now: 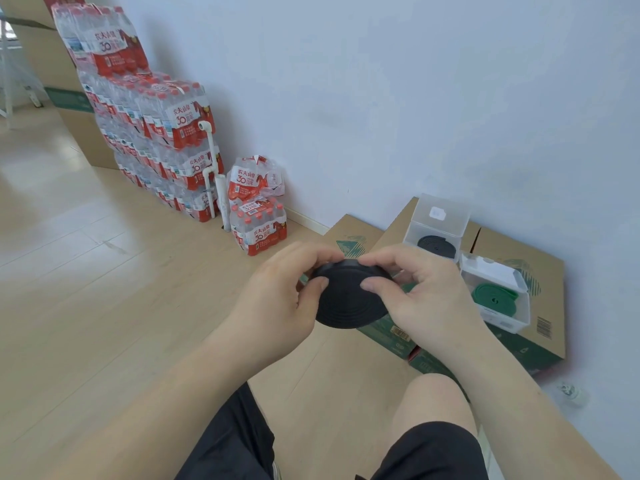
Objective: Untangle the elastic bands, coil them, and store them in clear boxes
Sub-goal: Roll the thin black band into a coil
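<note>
the head view, the only one, looks down on a person sitting on a pale wooden floor, both hands raised in front of the knees. the left hand and the right hand grip a black coil between them, each with its thumb pressed on the near flat face and its fingers curled over the top edge, so neither hand is free. the coil shows neat rings and no loose tail that can be seen; its far side is hidden, so whether the end is tucked in cannot be told. to the right, on flat cardboard cartons against the wall, stand two clear boxes with their lids up. the far clear box already holds a second black coil, lying flat inside. the near clear box holds a green band, wound but looser, with one length running out across the box. no tangled bands show anywhere on the floor or cartons. judged from this, untangling looks done, two bands are stored, and the coil in hand seems the last one in sight: it is wound and not yet boxed. what is left appears to be settling it into a box, though no third box is visible, and closing the lids. stacked packs of bottled water stand well apart on the left.
</note>
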